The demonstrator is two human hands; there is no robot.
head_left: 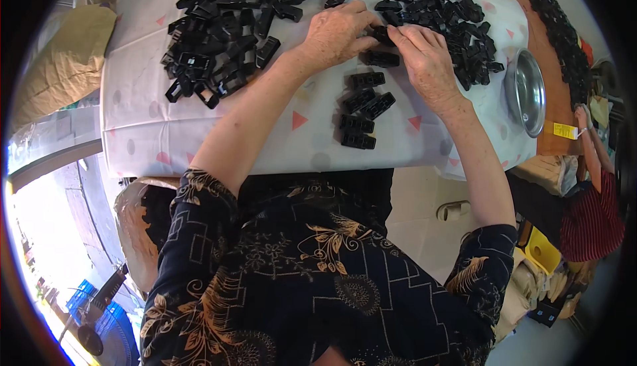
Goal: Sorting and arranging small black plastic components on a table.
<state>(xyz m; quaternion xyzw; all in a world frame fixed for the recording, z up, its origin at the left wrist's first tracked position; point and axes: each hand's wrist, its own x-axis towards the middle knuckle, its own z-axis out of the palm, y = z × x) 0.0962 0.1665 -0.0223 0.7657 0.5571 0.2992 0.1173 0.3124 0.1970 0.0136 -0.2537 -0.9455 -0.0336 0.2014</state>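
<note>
The white patterned tablecloth (pixel 265 142) spread left of the steel bowl (pixel 531 97), which stood by its right edge. The larger heap of black pieces (pixel 229 31) lay far to the bowl's left; the smaller heap (pixel 458 17) sat near it, up and to the left. Both hands met left of the bowl and higher than it, the right hand (pixel 430 61) nearer to it and the left hand (pixel 340 33) beyond. Below them, a loose group of pieces (pixel 361 110) lay left of the bowl. Smallest was the single black piece (pixel 381 35) between the hands, partly covered, its long axis seemingly crosswise, toward the bowl's side. The left thumb and forefinger pinched its left end; the right fingers, pressed together, met its right end, though whether that thumb closed on it I couldn't tell.
</note>
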